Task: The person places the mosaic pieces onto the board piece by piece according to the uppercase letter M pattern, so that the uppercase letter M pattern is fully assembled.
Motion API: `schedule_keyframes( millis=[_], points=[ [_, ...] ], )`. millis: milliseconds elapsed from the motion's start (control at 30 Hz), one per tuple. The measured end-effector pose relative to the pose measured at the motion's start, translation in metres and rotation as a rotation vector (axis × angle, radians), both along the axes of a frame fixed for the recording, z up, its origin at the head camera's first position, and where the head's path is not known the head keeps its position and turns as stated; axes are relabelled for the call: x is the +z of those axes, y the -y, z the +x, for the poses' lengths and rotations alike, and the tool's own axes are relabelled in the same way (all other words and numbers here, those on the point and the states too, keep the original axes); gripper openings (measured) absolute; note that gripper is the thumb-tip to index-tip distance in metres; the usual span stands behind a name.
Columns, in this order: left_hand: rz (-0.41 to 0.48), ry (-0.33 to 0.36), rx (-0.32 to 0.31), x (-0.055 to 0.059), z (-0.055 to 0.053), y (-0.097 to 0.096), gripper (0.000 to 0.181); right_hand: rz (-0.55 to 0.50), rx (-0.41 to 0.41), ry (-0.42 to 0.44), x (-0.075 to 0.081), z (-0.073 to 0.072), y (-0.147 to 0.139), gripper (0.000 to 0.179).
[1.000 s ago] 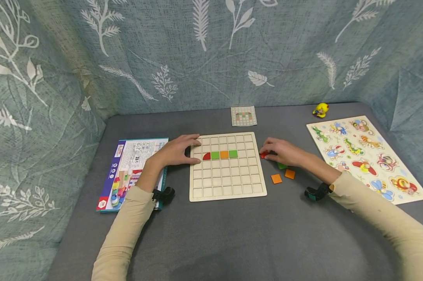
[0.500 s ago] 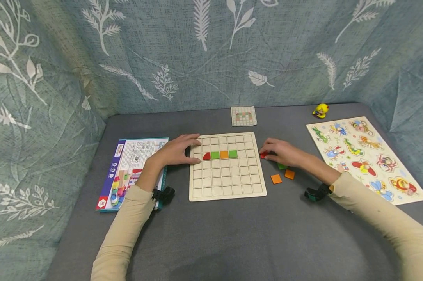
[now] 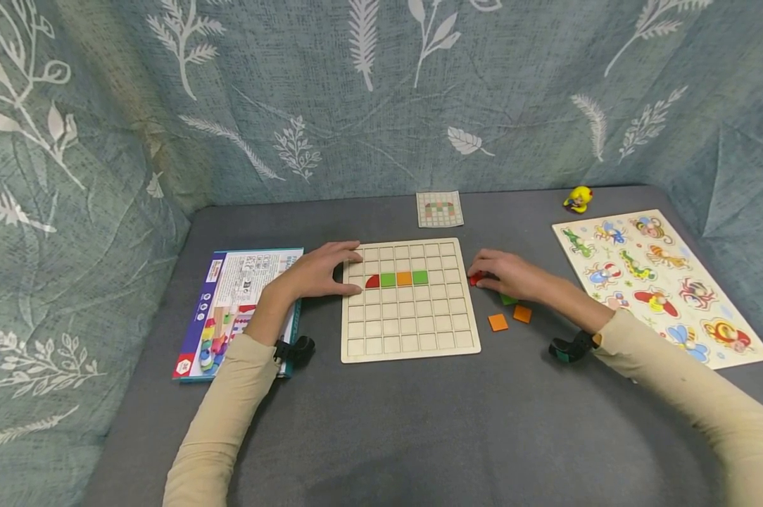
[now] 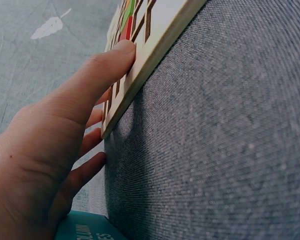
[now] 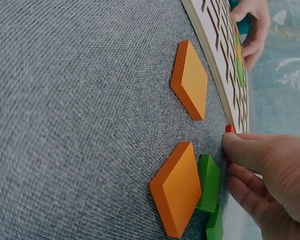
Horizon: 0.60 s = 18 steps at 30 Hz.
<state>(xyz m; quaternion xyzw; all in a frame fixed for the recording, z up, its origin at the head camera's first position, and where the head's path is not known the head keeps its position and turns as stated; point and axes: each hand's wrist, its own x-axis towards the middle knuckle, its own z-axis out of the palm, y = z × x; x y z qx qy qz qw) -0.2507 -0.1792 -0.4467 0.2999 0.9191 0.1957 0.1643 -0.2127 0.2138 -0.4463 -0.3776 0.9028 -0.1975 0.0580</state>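
Note:
A square wooden grid board [image 3: 410, 338] lies on the table with a row of tiles in its cells: a red quarter-round tile [image 3: 373, 282], a green tile [image 3: 388, 280], an orange tile [image 3: 405, 279] and another green one. My left hand [image 3: 318, 271] rests on the board's left edge, thumb on top and fingers spread near the upper corner. Just off the right edge, my right hand [image 3: 505, 273] pinches a red tile [image 5: 228, 129] between thumb and fingers; most of that tile is hidden. Two orange tiles [image 5: 190, 82] and green tiles [image 5: 208, 182] lie loose near this hand.
A small pattern card [image 3: 440, 210] lies behind the board. A colourful box [image 3: 229, 310] is at the left, partly under the left forearm. On the right are a wooden insect puzzle [image 3: 657, 282] and a yellow toy figure [image 3: 578, 199]. Patterned cloth [image 3: 381, 105] hangs behind.

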Motion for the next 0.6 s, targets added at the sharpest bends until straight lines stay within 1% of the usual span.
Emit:
schedule_keyframes(
  millis=[167,400,600],
  points=[
    [0.0,-0.003,-0.003,-0.0007,0.0,-0.0005,0.069,-0.001,-0.009,0.0,-0.0004,0.0008,0.0004,0.017],
    [0.0,0.006,0.006,0.0009,0.0002,-0.0009,0.069,-0.002,-0.005,-0.022,0.001,0.0009,0.0014,0.016],
    [-0.001,0.009,0.003,0.0023,0.0005,-0.0009,0.069,0.008,-0.015,-0.015,0.0013,0.0014,0.0021,0.017]
  ],
)
